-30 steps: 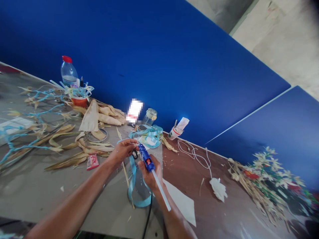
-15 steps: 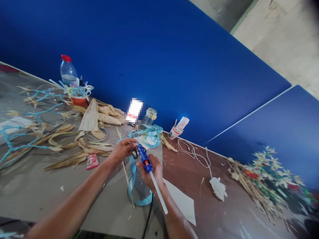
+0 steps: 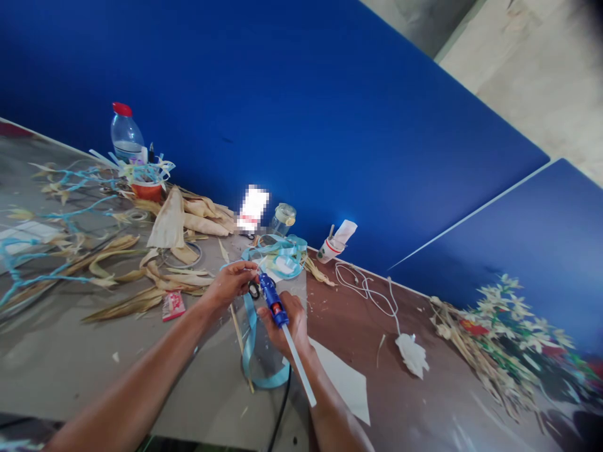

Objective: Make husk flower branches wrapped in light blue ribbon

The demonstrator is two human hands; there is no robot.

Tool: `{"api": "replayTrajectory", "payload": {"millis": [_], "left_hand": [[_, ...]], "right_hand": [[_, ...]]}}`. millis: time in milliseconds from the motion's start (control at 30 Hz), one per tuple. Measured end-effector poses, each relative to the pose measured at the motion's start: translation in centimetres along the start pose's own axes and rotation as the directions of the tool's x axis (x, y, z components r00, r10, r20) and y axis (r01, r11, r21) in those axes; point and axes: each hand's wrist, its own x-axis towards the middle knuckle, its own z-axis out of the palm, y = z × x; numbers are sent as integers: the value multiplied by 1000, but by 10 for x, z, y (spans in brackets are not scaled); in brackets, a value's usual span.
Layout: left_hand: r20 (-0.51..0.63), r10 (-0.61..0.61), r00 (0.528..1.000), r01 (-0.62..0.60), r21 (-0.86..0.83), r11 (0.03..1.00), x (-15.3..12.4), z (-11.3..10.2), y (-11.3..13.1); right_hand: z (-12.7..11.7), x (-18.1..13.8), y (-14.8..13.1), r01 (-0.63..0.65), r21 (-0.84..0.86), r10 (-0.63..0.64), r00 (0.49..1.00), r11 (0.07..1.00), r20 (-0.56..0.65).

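My right hand point(image 3: 289, 317) is wrapped round a blue hot glue gun point(image 3: 272, 298). From its rear a long whitish glue stick point(image 3: 300, 367) juts toward me, and its nozzle points away at my left fingertips. My left hand point(image 3: 234, 280) is closed in a pinch right beside the nozzle. What it pinches is small and mostly hidden by the fingers. Below the hands a light-blue ribbon point(image 3: 252, 345) loops down over the table, with a thin tan stick point(image 3: 242, 345) alongside. More blue ribbon point(image 3: 294, 251) lies coiled just past the gun.
Dried husks point(image 3: 207, 216) and blue-wrapped stems point(image 3: 70, 277) cover the left side, near a red packet point(image 3: 173, 306). Along the blue partition point(image 3: 282, 94) stand a bottle point(image 3: 126, 135), a glass jar point(image 3: 283, 218) and a cup point(image 3: 330, 250). White cable point(image 3: 367, 290) and flowers point(image 3: 513, 314) lie right.
Both hands and the glue gun hold nearly the same position. The whole view has shifted very slightly.
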Motion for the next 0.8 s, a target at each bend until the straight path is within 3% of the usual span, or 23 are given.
{"api": "replayTrajectory", "payload": {"millis": [233, 800], "left_hand": [[54, 28, 998, -29, 5, 1000, -1, 0, 0], [8, -12, 1000, 13, -25, 1000, -4, 1, 4]], "right_hand": [[-3, 2, 0, -79, 73, 79, 997, 994, 12], [-6, 2, -2, -1, 48, 1, 1000, 999, 15]]}}
